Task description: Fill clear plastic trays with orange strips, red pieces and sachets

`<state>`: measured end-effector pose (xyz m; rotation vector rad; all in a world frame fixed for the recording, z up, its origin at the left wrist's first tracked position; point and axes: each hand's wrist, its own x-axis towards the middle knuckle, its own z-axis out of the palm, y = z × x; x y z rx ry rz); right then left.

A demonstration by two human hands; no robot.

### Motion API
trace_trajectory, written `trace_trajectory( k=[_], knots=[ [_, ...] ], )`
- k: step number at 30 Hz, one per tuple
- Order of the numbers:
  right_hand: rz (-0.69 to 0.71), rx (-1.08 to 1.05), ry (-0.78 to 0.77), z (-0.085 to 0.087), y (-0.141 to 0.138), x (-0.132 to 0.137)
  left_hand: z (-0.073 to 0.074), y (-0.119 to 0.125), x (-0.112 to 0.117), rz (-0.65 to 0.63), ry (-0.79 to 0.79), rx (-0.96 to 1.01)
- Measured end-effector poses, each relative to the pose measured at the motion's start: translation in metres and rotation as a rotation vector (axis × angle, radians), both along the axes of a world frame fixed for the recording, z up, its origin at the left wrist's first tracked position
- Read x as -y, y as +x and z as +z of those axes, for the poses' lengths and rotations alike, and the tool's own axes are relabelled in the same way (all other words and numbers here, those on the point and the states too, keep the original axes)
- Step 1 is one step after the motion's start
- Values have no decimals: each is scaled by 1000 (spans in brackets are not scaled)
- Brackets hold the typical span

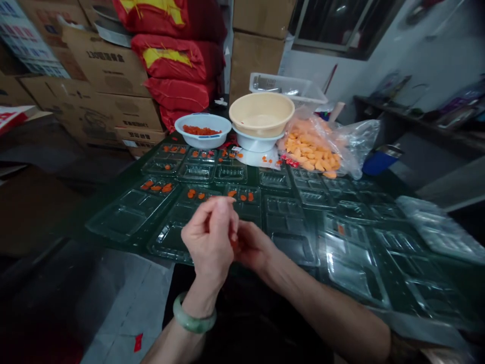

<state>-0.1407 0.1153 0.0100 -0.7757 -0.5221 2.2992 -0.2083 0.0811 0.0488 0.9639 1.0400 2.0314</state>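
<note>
My left hand [210, 237] is raised over the near edge of the table, back toward me, fingers curled into a pinch; a green bangle [194, 319] circles its wrist. My right hand [253, 246] sits right behind it, touching it, fingers cupped and mostly hidden. A hint of orange shows between the two hands. Below them lie clear plastic compartment trays [282, 212] spread over the dark green table [113, 192]. Several far-left trays hold small orange-red pieces [156, 187]. A white bowl [203, 130] of the same pieces stands at the back.
A beige bowl [261, 114] sits stacked on a white bowl atop a scale. A clear bag of orange snacks [312, 149] lies right of it. Cardboard boxes [102, 63] and red sacks [174, 55] are piled behind. A white basket [288, 86] stands at back.
</note>
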Motion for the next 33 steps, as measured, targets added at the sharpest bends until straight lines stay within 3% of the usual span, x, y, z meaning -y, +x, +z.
trace_trajectory(
  k=[3, 6, 8, 10, 12, 16, 19, 23, 29, 33],
  knots=[
    [-228, 334, 123, 4, 40, -21, 8, -8, -3, -130, -23, 176],
    [-463, 923, 499, -6, 80, -55, 4, -17, -3, -159, -70, 221],
    [-436, 1213, 685, -16, 99, -77, -1, -20, -3, -169, -112, 236],
    [-380, 1311, 772, -22, 109, -94, -6, -20, -3, -178, -149, 250],
    [-436, 1257, 760, -23, 112, -103, -7, -20, -4, -179, -165, 265],
    [-682, 939, 585, -23, 101, -111, -6, -18, -6, -195, -171, 307],
    [-776, 737, 510, -32, 88, -115, -5, -16, -7, -219, -183, 323],
    [-817, 649, 483, -42, 83, -121, -7, -18, -5, -221, -185, 334],
    [-838, 641, 518, -32, 106, -123, -7, -21, -4, -231, -192, 366],
    [-839, 653, 593, -37, 113, -123, -7, -18, -4, -245, -199, 375]
  ],
)
